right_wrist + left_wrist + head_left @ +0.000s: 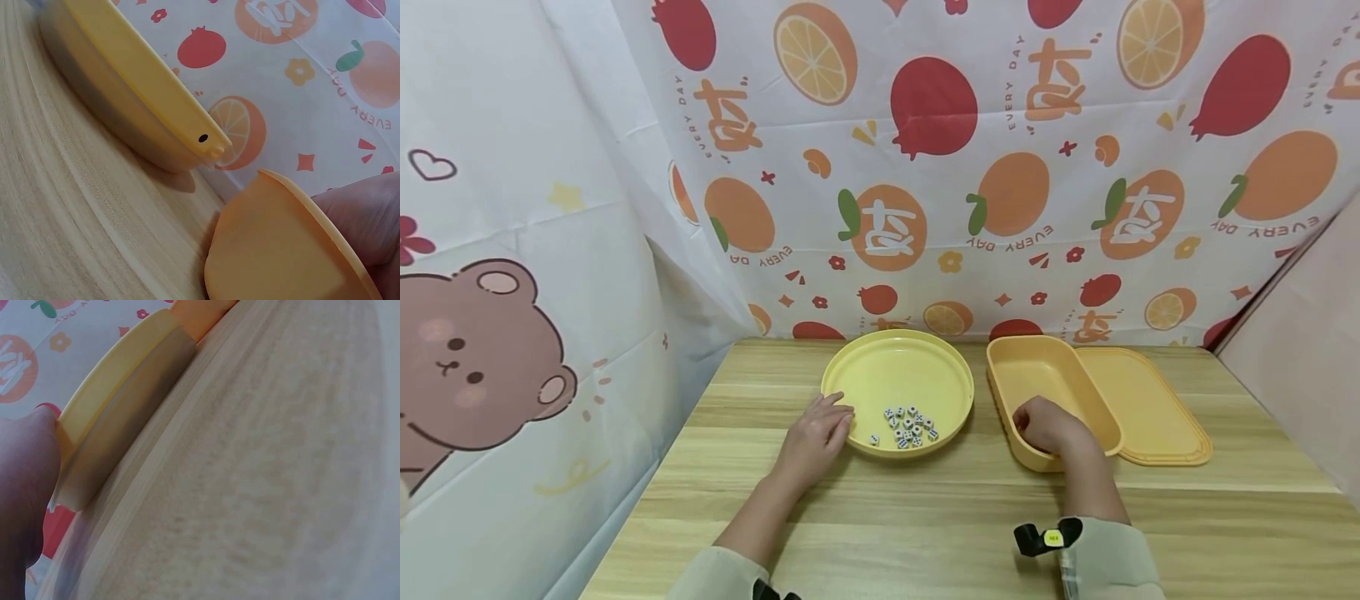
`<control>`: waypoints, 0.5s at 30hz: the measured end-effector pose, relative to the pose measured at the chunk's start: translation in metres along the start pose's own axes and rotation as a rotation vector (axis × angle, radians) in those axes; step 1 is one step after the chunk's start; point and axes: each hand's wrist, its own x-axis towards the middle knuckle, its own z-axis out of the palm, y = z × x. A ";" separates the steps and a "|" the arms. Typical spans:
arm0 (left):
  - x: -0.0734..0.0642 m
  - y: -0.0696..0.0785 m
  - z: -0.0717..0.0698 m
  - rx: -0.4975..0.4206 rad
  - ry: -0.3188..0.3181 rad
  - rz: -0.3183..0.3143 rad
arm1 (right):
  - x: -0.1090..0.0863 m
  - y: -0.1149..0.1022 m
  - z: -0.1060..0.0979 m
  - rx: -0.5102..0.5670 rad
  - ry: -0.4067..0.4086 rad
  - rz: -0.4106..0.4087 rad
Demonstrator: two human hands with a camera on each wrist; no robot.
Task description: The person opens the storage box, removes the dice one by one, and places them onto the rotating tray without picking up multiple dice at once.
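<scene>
In the head view, my left hand [814, 435] rests at the left rim of a round yellow tray [880, 367], its fingers and thumb touching the edge. Several small white dice [907, 423] with dark pips lie in the tray's front part, and one die [874, 440] sits apart, nearer my left hand. My right hand [1049, 425] reaches down into an orange rectangular box [1000, 392] at its near left side. Its fingers are bent and the fingertips are hidden, so whatever they may hold cannot be seen. The right wrist view shows the box wall [275, 244] covering the fingers.
A flat orange lid [1138, 400] lies right of the box, partly against its side. Everything stands on a wooden table [925, 525]. A fruit-printed cloth [940, 167] hangs behind it, and a bear-printed cloth [475, 358] hangs at the left.
</scene>
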 end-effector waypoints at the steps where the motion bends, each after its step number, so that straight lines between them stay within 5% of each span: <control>1: 0.000 0.000 0.000 -0.001 0.002 0.001 | 0.000 0.000 -0.001 0.020 0.006 0.016; 9: 0.001 0.001 0.000 -0.005 0.006 0.009 | 0.002 0.016 -0.014 0.049 0.217 0.119; 15: 0.001 0.001 0.000 -0.005 0.012 0.011 | -0.003 0.025 -0.017 0.084 0.146 0.139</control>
